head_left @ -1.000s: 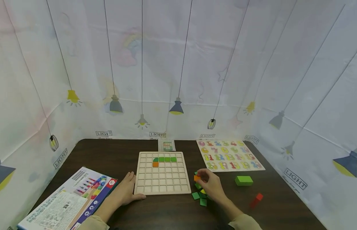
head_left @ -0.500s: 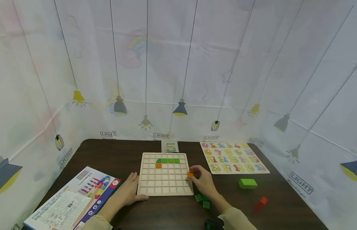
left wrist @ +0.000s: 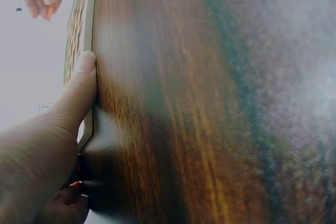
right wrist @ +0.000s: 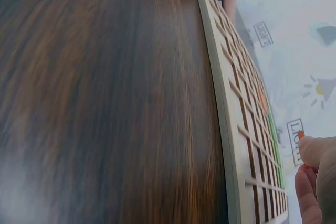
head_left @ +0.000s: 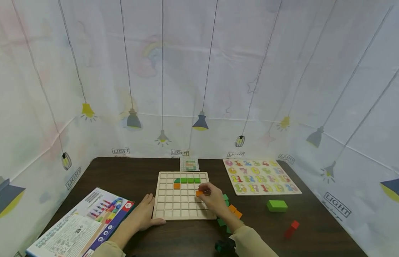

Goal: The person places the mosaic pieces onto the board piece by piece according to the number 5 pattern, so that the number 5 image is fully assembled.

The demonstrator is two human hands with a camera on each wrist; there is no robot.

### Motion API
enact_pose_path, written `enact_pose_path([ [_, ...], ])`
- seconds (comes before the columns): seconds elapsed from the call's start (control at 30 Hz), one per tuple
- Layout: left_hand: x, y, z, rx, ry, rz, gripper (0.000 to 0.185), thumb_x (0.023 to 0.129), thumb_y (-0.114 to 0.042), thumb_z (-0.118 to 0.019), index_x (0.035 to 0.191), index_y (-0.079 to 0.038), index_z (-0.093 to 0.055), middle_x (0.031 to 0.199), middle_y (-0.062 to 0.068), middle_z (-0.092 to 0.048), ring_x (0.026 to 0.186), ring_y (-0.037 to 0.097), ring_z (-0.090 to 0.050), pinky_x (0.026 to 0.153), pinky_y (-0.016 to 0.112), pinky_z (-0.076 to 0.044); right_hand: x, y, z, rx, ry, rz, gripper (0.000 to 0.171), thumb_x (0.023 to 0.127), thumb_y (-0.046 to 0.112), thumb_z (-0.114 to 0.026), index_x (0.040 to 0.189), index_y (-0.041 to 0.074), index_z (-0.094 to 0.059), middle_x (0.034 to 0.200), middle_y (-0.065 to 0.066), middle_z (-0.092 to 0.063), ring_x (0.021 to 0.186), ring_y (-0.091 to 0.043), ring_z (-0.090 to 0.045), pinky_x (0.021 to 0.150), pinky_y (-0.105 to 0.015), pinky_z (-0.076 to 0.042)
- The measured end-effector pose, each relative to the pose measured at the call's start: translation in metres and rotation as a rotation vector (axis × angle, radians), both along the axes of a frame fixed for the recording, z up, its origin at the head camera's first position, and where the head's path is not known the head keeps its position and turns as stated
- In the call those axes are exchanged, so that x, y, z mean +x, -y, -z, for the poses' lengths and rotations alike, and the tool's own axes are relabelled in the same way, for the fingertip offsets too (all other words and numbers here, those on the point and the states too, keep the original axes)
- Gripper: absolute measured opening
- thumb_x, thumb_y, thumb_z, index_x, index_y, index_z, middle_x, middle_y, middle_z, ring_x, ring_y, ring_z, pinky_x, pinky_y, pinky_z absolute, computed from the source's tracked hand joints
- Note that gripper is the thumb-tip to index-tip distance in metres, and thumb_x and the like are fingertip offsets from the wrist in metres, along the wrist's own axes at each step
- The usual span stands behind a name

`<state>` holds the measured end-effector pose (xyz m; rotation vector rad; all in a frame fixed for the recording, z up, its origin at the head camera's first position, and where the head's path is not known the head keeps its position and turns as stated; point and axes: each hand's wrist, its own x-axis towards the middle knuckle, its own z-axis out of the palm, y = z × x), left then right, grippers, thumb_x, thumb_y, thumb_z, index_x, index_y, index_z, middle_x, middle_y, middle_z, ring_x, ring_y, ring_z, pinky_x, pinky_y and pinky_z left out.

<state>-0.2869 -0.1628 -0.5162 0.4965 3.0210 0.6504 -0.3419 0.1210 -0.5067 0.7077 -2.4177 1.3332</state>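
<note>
Two hands work at a wooden grid board (head_left: pixel 173 207) on the dark table (head_left: pixel 128 175). The right hand (head_left: pixel 215 200) pinches an orange tile (head_left: pixel 199 193) above the board's right half. The left hand (head_left: pixel 143 214) lies relaxed, thumb against the board's near-left corner.

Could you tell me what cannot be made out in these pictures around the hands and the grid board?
- Orange tile: head view, too small to tell whether it sits in a cell of the grid board or above it; the right hand covers those cells.
- Left hand: left wrist view shows only the thumb against the board's edge; its other fingers are cut off.
- Pattern card: head view, too small to read.
- Loose tiles: partly hidden by the right forearm.
</note>
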Motion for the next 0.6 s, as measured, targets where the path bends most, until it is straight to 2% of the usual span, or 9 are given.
enact_pose_path([
  [0.27, 0.0, 0.001, -0.001, 0.005, -0.008, 0.006, 0.101, 0.073, -0.058, -0.072, 0.135, 0.014, -0.04, 0.141, 0.034, -0.032, 0.134, 0.046, -0.025, 0.106, 0.051, -0.028, -0.006, 0.023, 0.002, 0.018, -0.002, -0.006, 0.028, 0.082, -0.006, -0.067, 0.108, -0.003, -0.061, 0.1, -0.012, -0.065, 0.094, -0.025, -0.062, 0.08, -0.036, -0.053],
  [0.6, 0.0, 0.0, -0.002, 0.002, 0.008, 0.001, 0.101, 0.073, -0.058, -0.072, 0.135, 0.015, -0.039, 0.142, 0.034, -0.031, 0.135, 0.045, -0.024, 0.106, 0.051, -0.028, -0.015, 0.051, 0.004, 0.008, 0.041, -0.019, 0.027, 0.083, -0.004, -0.067, 0.109, -0.004, -0.061, 0.1, -0.014, -0.064, 0.094, -0.026, -0.062, 0.081, -0.035, -0.052],
])
